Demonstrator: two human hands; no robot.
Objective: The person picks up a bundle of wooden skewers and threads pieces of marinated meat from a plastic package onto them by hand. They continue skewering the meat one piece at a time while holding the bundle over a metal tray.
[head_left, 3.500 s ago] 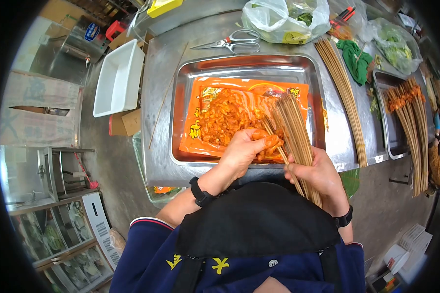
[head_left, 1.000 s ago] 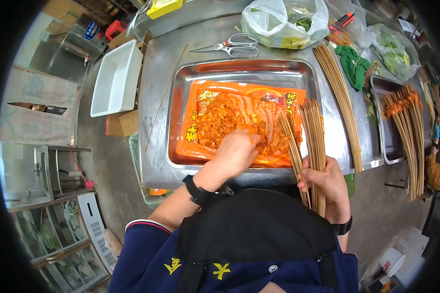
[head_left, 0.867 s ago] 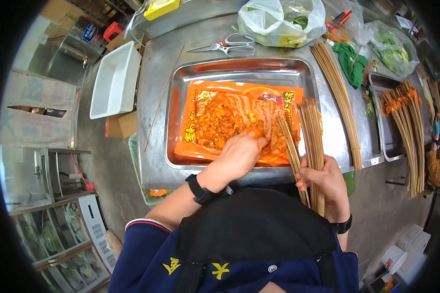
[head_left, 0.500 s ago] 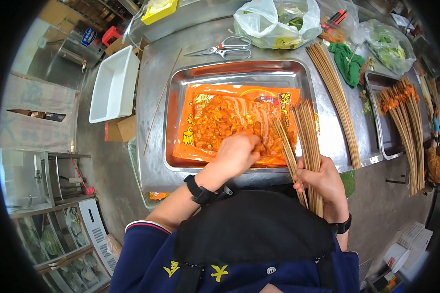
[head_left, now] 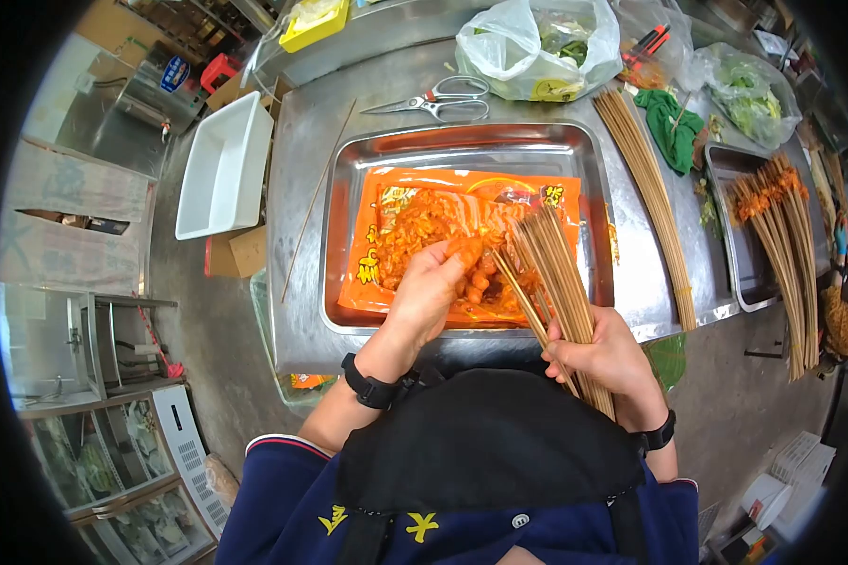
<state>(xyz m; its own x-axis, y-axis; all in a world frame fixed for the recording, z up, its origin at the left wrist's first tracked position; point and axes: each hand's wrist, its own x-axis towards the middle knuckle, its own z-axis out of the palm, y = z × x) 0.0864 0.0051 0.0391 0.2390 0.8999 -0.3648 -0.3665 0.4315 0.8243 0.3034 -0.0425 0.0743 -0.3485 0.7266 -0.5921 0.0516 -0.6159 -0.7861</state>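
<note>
Tray (head_left: 471,139) mid-bench (head_left: 297,330); packet (head_left: 358,297) lies in it, meat (head_left: 410,231) on packet. Left hand (head_left: 431,287) over tray's near side, at meat; right hand (head_left: 601,348) off tray's near right corner, its skewers (head_left: 561,273) reaching over packet. Scissors (head_left: 433,102) behind tray, carrier bag (head_left: 513,71) right of scissors. Single stick (head_left: 318,202) left of tray; tub (head_left: 224,169) left of bench, carton (head_left: 248,250) below tub. Right of tray: stick bundle (head_left: 648,198), then cloth (head_left: 669,127) at bundle's far end, then second tray (head_left: 742,259). Meat skewers (head_left: 773,193) lie across second tray, bare ends past its near rim. Greens bag (head_left: 746,94) behind second tray.
</note>
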